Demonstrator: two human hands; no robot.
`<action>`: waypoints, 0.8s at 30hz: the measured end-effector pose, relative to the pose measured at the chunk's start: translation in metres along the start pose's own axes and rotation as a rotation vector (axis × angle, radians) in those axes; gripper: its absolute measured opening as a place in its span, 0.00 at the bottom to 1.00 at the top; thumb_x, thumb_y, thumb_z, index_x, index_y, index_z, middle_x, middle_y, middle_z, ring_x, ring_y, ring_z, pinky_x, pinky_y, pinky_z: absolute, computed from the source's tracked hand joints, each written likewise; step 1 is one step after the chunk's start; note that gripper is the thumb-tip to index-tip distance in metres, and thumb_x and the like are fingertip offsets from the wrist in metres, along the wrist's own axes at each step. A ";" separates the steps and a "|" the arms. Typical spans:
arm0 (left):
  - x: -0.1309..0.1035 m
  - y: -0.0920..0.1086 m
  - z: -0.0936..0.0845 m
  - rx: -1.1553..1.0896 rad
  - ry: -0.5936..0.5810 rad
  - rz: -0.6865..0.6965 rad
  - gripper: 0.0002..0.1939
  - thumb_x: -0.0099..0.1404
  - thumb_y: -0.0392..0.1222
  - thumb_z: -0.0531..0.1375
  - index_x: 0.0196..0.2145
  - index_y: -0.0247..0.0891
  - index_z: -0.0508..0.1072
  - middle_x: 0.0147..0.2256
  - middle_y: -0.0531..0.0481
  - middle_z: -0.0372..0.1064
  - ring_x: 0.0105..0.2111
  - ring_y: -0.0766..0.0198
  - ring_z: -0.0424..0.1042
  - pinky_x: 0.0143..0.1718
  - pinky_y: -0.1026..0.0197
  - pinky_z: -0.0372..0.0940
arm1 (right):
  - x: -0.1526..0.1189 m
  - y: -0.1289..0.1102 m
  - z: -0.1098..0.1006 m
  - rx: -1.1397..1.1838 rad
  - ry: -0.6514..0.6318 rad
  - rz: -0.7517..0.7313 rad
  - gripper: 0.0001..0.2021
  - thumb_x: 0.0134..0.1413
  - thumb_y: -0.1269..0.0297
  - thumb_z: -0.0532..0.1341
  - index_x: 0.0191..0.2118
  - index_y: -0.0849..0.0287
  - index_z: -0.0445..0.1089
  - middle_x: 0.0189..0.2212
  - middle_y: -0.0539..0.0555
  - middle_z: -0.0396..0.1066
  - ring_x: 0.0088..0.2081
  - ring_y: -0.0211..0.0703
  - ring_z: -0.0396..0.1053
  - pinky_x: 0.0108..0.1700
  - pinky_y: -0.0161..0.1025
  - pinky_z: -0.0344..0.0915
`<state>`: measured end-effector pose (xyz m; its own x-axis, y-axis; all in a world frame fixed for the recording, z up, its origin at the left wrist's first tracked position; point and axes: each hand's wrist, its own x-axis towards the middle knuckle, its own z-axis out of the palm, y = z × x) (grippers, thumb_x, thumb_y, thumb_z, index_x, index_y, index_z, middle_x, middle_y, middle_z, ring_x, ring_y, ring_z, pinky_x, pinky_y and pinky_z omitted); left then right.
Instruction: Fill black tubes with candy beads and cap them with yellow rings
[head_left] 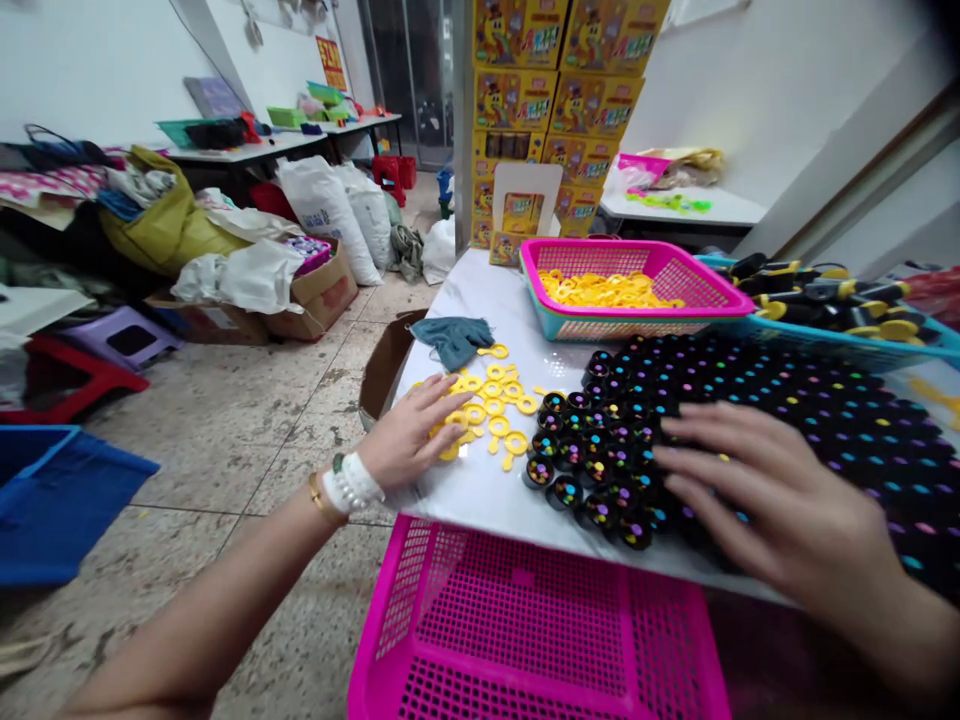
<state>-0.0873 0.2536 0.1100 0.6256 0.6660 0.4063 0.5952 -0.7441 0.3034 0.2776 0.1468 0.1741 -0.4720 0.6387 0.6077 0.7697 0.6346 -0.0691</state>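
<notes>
My left hand lies at the table's left edge, fingers spread over a loose scatter of yellow plastic rings with short handles. No ring is visibly gripped by it. Over the wide block of small round black cups hovers or rests my right hand, its fingers stretched out and slightly apart; contact with the cups is unclear. Small coloured pieces show inside the cups. A dark teal cloth lies just beyond my left fingers on the white table.
A pink basket of yellow rings stands at the back, beside a blue basket of black-and-yellow pieces. Below the table edge sits another pink basket. Yellow boxes are stacked behind. An open carton stands left.
</notes>
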 end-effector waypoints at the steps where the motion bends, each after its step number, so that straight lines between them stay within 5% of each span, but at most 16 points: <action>1: -0.013 0.007 0.001 0.020 0.018 -0.024 0.22 0.69 0.44 0.54 0.60 0.39 0.65 0.62 0.36 0.61 0.63 0.47 0.57 0.60 0.36 0.60 | -0.017 -0.025 -0.001 0.024 -0.012 -0.023 0.12 0.56 0.69 0.63 0.46 0.53 0.75 0.47 0.56 0.75 0.54 0.51 0.68 0.58 0.51 0.64; 4: -0.042 0.032 0.009 0.105 0.059 -0.042 0.24 0.66 0.45 0.59 0.58 0.37 0.66 0.61 0.35 0.62 0.64 0.41 0.54 0.60 0.32 0.57 | -0.062 -0.083 0.005 0.070 -0.062 -0.089 0.15 0.54 0.73 0.63 0.48 0.58 0.75 0.48 0.58 0.75 0.55 0.52 0.68 0.59 0.50 0.64; 7: -0.059 0.057 0.021 0.197 0.107 -0.076 0.27 0.63 0.48 0.62 0.57 0.37 0.67 0.63 0.34 0.58 0.64 0.37 0.53 0.59 0.31 0.55 | -0.096 -0.116 0.018 0.095 -0.057 -0.024 0.16 0.51 0.74 0.65 0.48 0.60 0.75 0.49 0.60 0.75 0.55 0.53 0.68 0.56 0.50 0.66; 10: -0.070 0.068 0.031 0.254 0.192 -0.126 0.29 0.61 0.51 0.63 0.57 0.35 0.68 0.61 0.31 0.59 0.60 0.35 0.58 0.57 0.33 0.59 | -0.114 -0.133 0.028 0.139 0.010 0.153 0.17 0.51 0.77 0.65 0.47 0.60 0.75 0.50 0.62 0.73 0.55 0.55 0.68 0.53 0.53 0.69; 15: -0.084 0.076 0.037 0.191 0.206 0.053 0.24 0.64 0.42 0.62 0.57 0.35 0.68 0.47 0.37 0.73 0.48 0.48 0.71 0.50 0.45 0.69 | -0.114 -0.145 0.044 0.301 0.091 0.251 0.21 0.51 0.80 0.63 0.51 0.57 0.73 0.51 0.61 0.72 0.53 0.54 0.69 0.52 0.55 0.70; 18: -0.092 0.107 0.038 -0.033 0.280 -0.031 0.19 0.65 0.34 0.60 0.54 0.39 0.71 0.43 0.43 0.77 0.44 0.55 0.74 0.47 0.50 0.70 | -0.103 -0.155 0.057 0.496 0.087 0.366 0.20 0.55 0.77 0.62 0.52 0.54 0.72 0.51 0.60 0.72 0.53 0.51 0.70 0.53 0.52 0.71; 21: -0.095 0.156 0.045 -0.536 0.306 -0.315 0.12 0.67 0.34 0.58 0.48 0.40 0.73 0.43 0.45 0.77 0.43 0.60 0.76 0.46 0.55 0.71 | -0.091 -0.166 0.072 0.871 0.105 0.649 0.18 0.58 0.70 0.62 0.55 0.52 0.68 0.52 0.58 0.71 0.53 0.48 0.71 0.53 0.48 0.72; 24: -0.090 0.192 0.053 -0.757 0.296 -0.437 0.04 0.65 0.39 0.61 0.38 0.39 0.76 0.41 0.45 0.76 0.46 0.58 0.73 0.49 0.52 0.69 | -0.082 -0.172 0.082 1.256 0.192 0.933 0.13 0.58 0.64 0.63 0.49 0.53 0.68 0.41 0.54 0.77 0.38 0.42 0.77 0.40 0.39 0.77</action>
<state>-0.0030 0.0532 0.0861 0.2060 0.9330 0.2950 0.1937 -0.3344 0.9223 0.1488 0.0204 0.0713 0.0803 0.9951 0.0575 -0.1334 0.0679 -0.9887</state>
